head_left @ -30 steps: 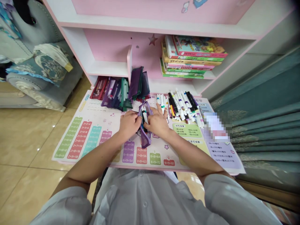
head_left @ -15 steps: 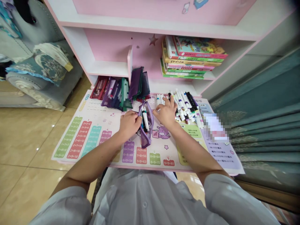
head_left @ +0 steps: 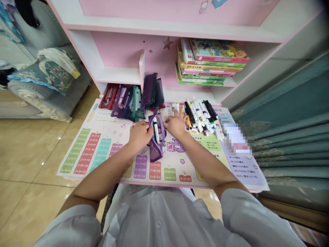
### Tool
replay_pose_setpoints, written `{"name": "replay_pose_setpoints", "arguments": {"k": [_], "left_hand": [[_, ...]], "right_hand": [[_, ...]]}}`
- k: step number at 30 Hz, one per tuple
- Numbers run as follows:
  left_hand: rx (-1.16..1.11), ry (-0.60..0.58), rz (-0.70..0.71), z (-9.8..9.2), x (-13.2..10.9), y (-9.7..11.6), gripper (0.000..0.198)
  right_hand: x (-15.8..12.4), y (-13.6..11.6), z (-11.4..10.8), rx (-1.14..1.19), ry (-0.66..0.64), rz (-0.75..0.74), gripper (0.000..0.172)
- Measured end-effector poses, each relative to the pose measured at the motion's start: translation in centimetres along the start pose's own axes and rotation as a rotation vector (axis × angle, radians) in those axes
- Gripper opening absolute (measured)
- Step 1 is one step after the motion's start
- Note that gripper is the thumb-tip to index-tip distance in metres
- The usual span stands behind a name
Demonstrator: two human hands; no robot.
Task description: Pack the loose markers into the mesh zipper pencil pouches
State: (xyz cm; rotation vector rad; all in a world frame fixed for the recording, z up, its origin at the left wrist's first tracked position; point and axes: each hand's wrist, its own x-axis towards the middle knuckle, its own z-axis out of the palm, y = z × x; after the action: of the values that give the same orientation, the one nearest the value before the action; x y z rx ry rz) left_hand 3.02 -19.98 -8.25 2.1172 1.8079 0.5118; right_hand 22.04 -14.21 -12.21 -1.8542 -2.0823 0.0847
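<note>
A purple mesh pencil pouch point(head_left: 153, 152) lies unzipped on the desk, its mouth spread, with white markers point(head_left: 156, 130) inside. My left hand point(head_left: 141, 133) is closed on the pouch's left edge. My right hand point(head_left: 177, 124) is at the other side, thumb at the pouch's right edge and fingers stretched forward, apart, over the near end of the loose markers. The heap of loose markers point(head_left: 200, 115), mostly white with some black, sits to the right of that hand. No marker shows in the right hand's grip.
Several filled mesh pouches point(head_left: 125, 101) stand at the back left, with purple and green pouches point(head_left: 149, 91) leaning beside them. A stack of books point(head_left: 208, 65) rests on the shelf. A blurred phone-like object point(head_left: 236, 139) lies right. A printed mat point(head_left: 113, 137) covers the desk.
My right hand has drawn left and back from the marker heap, uncovering black and orange markers. The pouch's mouth has narrowed and shifted slightly left, with my left hand still on its edge.
</note>
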Motion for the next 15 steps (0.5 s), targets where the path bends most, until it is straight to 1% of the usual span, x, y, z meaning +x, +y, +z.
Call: {"name": "replay_pose_setpoints", "arguments": {"k": [9, 12, 15], "left_hand": [[0.048, -0.049, -0.028, -0.5, -0.1, 0.5, 0.032], [-0.003, -0.017, -0.021, -0.6, 0.0, 0.4, 0.030], [-0.133, -0.011, -0.022, -0.7, 0.0, 0.2, 0.030]], "right_hand": [[-0.3, -0.3, -0.3, -0.002, -0.005, -0.008, 0.017], [-0.4, -0.5, -1.3, 0.030, 0.041, 0.009, 0.013], [-0.8, -1.0, -3.2, 0.085, 0.126, 0.039, 0.013]]}}
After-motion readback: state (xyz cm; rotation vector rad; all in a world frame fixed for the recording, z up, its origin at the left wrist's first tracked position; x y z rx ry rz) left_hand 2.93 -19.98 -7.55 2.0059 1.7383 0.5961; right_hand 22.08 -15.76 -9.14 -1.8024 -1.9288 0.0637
